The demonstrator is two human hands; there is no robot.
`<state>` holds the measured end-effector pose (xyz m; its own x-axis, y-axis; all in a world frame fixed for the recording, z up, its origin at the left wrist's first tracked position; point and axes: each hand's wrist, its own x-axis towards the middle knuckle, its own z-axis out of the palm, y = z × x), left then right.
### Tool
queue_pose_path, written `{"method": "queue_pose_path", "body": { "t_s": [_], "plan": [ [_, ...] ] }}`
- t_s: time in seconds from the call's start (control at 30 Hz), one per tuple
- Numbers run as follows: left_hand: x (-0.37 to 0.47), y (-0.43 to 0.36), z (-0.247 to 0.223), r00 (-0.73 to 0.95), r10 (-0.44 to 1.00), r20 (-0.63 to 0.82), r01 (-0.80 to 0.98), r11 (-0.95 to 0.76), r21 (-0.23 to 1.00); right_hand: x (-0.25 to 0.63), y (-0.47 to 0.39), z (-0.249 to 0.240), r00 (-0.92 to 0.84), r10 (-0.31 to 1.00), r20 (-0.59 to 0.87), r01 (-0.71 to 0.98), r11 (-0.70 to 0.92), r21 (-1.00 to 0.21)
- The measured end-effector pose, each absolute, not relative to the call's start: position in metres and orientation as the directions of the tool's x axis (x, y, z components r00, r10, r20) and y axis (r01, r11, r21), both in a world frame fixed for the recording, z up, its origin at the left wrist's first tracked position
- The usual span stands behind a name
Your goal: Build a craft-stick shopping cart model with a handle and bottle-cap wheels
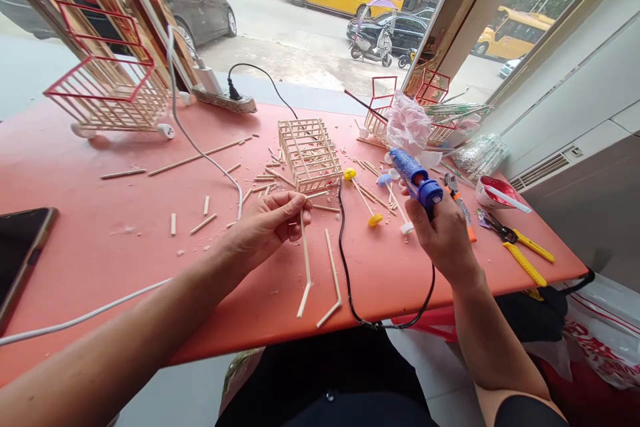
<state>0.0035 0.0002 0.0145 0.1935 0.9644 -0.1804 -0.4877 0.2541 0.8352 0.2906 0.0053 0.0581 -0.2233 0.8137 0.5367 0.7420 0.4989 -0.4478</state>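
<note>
Left hand (277,220): thumb and fingers pinching a bent stick (306,260), near side of the stick cage (310,153). Right hand (443,233): closed round the blue glue gun (414,177), right of the cage. Second bent stick (333,273): nearer the person than the cage.

Smooth satiny tabletop (130,213), matt wooden sticks (307,253) (pale), glossy plastic bus
</note>
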Motion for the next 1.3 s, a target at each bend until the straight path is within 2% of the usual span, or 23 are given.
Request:
{"method": "queue_pose_path", "body": {
  "t_s": [0.13,0.23,0.4,0.5,0.83,1.0,1.1,1.13,1.2,1.23,1.3],
  "plan": [
    [0.003,-0.003,0.016,0.180,0.967,-0.179,-0.472,0.245,0.847,0.331,-0.004,0.059,-0.168,0.786,0.595,0.899,0.370,-0.235],
    [0.003,-0.004,0.016,0.182,0.965,-0.187,-0.463,0.252,0.850,0.367,-0.012,0.047,-0.072,0.804,0.590,0.966,0.203,-0.158],
    [0.003,-0.004,0.014,0.183,0.964,-0.195,-0.450,0.259,0.855,0.404,-0.014,0.018,0.082,0.824,0.560,0.996,-0.052,-0.070],
    [0.003,-0.004,0.012,0.181,0.962,-0.202,-0.437,0.263,0.860,0.407,-0.010,0.008,0.144,0.824,0.547,0.988,-0.149,-0.037],
    [0.004,-0.006,0.018,0.152,0.972,-0.178,-0.444,0.228,0.866,0.390,-0.003,0.005,0.205,0.869,0.451,0.966,-0.253,0.047],
    [0.003,-0.005,0.017,0.185,0.970,-0.157,-0.468,0.227,0.854,0.384,-0.012,0.023,0.126,0.849,0.513,0.988,-0.155,0.014],
    [0.002,-0.004,0.016,0.195,0.969,-0.155,-0.487,0.232,0.842,0.353,-0.018,0.043,0.009,0.841,0.540,0.994,0.054,-0.100],
    [0.002,-0.004,0.016,0.194,0.969,-0.155,-0.491,0.233,0.839,0.336,-0.020,0.049,-0.043,0.863,0.504,0.974,0.149,-0.171],
    [0.002,-0.004,0.017,0.185,0.970,-0.157,-0.498,0.231,0.836,0.297,-0.023,0.054,-0.203,0.932,0.300,0.893,0.303,-0.334],
    [0.002,-0.004,0.018,0.180,0.971,-0.155,-0.498,0.226,0.837,0.277,-0.024,0.055,-0.293,0.939,0.179,0.863,0.340,-0.374],
    [0.001,-0.004,0.019,0.167,0.977,-0.136,-0.497,0.202,0.844,0.241,-0.026,0.053,-0.436,0.900,-0.008,0.844,0.405,-0.352]
  ]
}}
